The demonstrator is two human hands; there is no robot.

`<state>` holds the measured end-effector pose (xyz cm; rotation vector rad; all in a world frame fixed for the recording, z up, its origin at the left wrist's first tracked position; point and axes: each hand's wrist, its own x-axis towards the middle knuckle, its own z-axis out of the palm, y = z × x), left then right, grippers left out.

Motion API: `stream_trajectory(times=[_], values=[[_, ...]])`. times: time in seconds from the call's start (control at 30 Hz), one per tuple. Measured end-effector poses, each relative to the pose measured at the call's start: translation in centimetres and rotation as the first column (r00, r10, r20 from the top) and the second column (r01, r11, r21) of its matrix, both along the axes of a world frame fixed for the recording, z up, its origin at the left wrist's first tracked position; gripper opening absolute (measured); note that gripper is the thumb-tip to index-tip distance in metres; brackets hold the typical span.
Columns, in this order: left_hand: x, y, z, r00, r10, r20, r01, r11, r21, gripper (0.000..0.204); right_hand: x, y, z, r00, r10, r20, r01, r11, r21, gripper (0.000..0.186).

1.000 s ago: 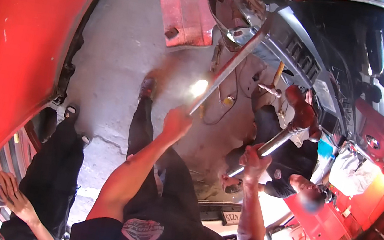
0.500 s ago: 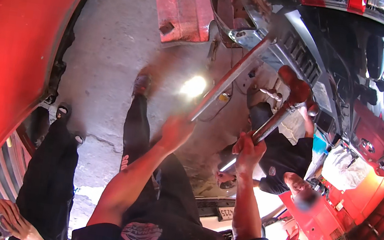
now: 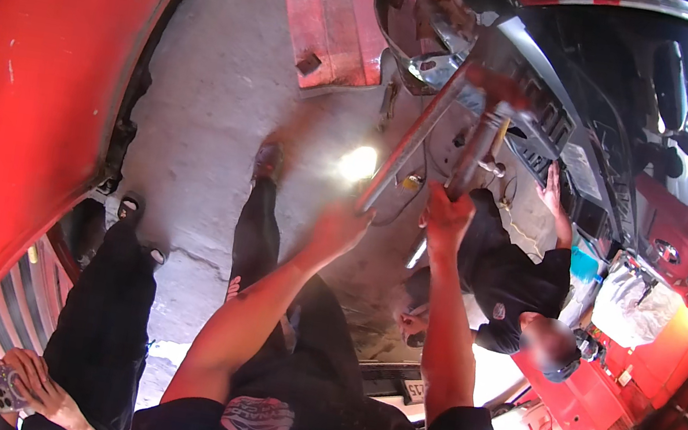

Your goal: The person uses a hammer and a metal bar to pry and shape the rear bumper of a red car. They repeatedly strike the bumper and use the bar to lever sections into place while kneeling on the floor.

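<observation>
My left hand is wrapped round the near end of a long metal bar. The bar slants up and away to the dented metal body panel of the vehicle. In my right hand is the handle of a hammer. Its rusty-brown head is smeared by motion and overlaps the bar's far end in the picture. Whether the head touches the bar I cannot tell.
A co-worker in black crouches at the right, one hand by the panel. Another person's hand holds a phone at lower left. A bright lamp lies on the concrete floor near a red panel.
The hammer in my right hand has swung away and to the left, toward the bar's far end. The bar stays in my left hand. The co-worker's raised hand now shows against the panel.
</observation>
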<state>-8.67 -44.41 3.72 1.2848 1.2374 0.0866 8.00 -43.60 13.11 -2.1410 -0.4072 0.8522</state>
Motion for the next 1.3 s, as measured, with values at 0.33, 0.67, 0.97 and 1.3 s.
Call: stream_trajectory(times=[0.33, 0.67, 0.97, 1.3], values=[[1.1, 0.2, -2.7, 0.998, -0.02, -0.054, 0.02, 1.0, -0.012, 0.033, 3.3, -4.3, 6.1, 0.938, 0.042, -0.343, 0.06, 0.958, 0.282, 0.013], [-1.4, 2.3, -1.0, 0.972, 0.172, 0.161, -0.134, 0.966, -0.223, 0.024, 7.0, -9.3, 25.5, 0.994, 0.012, -0.113, 0.049, 0.854, 0.518, 0.012], [-3.1, 1.1, -3.8, 0.994, -0.095, -0.062, 0.101, 0.989, 0.105, 0.029, 6.2, -4.2, -1.3, 0.905, -0.12, -0.408, 0.212, 0.959, 0.189, 0.013], [-4.5, -1.0, 1.5, 0.991, -0.028, -0.128, 0.024, 0.999, -0.034, 0.024, -0.8, -7.0, 9.8, 0.993, -0.015, -0.12, 0.029, 0.993, 0.114, 0.019]])
